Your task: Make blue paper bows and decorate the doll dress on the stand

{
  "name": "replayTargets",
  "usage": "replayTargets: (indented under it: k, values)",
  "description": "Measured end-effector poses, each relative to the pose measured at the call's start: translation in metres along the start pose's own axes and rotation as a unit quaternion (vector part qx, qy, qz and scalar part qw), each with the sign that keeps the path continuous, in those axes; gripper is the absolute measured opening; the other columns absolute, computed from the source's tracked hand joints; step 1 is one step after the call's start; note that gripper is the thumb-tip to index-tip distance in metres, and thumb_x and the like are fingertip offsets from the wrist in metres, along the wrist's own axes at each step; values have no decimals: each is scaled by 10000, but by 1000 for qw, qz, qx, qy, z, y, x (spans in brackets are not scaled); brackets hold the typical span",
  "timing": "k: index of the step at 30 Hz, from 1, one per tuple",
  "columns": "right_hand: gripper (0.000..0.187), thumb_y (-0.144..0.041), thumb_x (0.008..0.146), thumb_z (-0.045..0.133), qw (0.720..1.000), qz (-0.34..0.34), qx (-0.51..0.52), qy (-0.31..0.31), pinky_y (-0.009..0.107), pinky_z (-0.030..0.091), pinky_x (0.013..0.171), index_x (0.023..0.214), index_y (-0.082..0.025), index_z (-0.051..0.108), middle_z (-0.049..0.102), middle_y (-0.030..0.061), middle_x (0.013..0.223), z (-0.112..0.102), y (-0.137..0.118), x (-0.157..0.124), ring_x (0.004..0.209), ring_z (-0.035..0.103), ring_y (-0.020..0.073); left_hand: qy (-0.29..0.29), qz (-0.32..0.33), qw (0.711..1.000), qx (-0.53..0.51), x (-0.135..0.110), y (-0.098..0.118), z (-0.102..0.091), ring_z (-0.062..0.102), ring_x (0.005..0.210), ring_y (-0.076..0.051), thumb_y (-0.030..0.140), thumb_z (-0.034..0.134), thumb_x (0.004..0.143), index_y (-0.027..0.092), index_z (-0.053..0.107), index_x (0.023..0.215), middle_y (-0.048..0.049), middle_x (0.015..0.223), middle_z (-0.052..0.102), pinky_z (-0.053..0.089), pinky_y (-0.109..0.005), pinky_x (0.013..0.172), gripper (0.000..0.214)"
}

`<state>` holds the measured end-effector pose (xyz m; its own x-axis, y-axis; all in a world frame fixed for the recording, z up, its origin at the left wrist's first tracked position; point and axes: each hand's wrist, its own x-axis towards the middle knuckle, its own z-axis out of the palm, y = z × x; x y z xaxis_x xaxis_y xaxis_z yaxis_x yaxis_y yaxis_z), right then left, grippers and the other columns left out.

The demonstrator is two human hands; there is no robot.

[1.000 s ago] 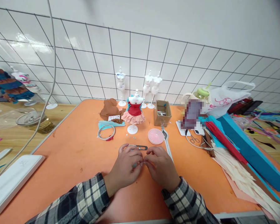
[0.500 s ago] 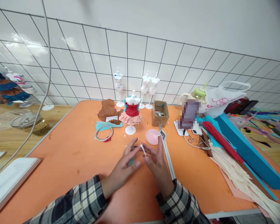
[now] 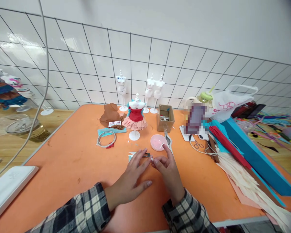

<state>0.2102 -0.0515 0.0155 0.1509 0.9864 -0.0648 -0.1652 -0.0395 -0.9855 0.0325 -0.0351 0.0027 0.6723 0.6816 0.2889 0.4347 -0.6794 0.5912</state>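
Note:
My right hand (image 3: 168, 171) pinches a small white piece (image 3: 152, 159) between thumb and fingers, most of it hidden. Beside it, my left hand (image 3: 128, 179) has its fingers stretched out, its fingertips close to the white piece. Partly behind those fingers lie small thread snips (image 3: 146, 155) with a dark handle and a light blade. A shallow pink dish (image 3: 157, 142) sits just beyond my right fingertips. Farther back, a small dress form (image 3: 136, 111) on a white stand wears a red top and a pink ruffled skirt.
Three bare white dress forms (image 3: 122, 87) line the wall, near a cardboard box (image 3: 165, 121). Wire coils (image 3: 106, 139) and brown cloth (image 3: 110, 115) lie left of the dressed form. Scissors (image 3: 199, 144), a phone (image 3: 196, 118) and fabric strips (image 3: 242, 174) occupy the right.
The white strip that stood upright between both hands now shows only as a small bit in my right fingers. My left hand has flattened, and the snips are more visible.

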Motion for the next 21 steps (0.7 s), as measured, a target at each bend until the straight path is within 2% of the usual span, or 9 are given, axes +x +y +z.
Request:
replayTargets:
  k: [4,7,9,12,14,17,21]
  values:
    - [793,-386,799,676,999,-23,-41,21,313,515,712,1445,-225,246,621,-33,756,-9,-6,1,724,619,153,-19,5,1000,18,-1,2,2,50,1471,-335,323,537,920,284,67,1536,-119,1611,47,212,-600,1146,775]
    - [769,-377,797,663,988,-66,-96,99,302,489,705,1431,-209,262,623,-29,764,-33,-15,17,723,610,155,-33,-12,999,15,0,2,2,94,1473,-296,273,489,940,240,-15,1538,-135,1603,120,228,-564,1161,783]
    - [761,-369,786,660,970,-83,-169,152,327,476,748,1423,-181,288,632,-18,759,-56,-18,36,742,613,172,-49,-2,999,2,1,1,1,121,1471,-286,249,491,932,228,16,1540,-135,1597,154,234,-550,1166,772]
    - [769,-351,773,635,942,-38,-309,128,341,457,735,1433,-146,298,630,-17,714,-88,-15,69,726,616,199,-65,32,997,-4,1,2,-1,144,1465,-303,225,543,891,260,194,1519,-115,1591,189,245,-569,1156,719]
    - [753,-332,767,626,920,10,-382,90,330,446,690,1429,-138,322,630,-17,691,-101,-8,87,693,614,204,-68,42,997,-7,2,3,-2,164,1460,-314,217,581,862,266,261,1498,-118,1581,223,265,-580,1143,713]
    - [743,-277,762,617,891,44,-450,46,318,431,675,1431,-136,327,649,-5,713,-107,2,101,713,628,212,-65,46,997,-15,2,5,-4,202,1450,-319,203,608,837,258,297,1485,-134,1549,300,291,-574,1133,721]
    - [742,-240,767,617,852,38,-523,13,309,407,659,1448,-181,326,679,38,792,-105,3,107,764,641,233,-61,63,996,-33,3,4,-4,257,1434,-306,191,603,833,265,345,1461,-131,1490,405,316,-544,1129,683]
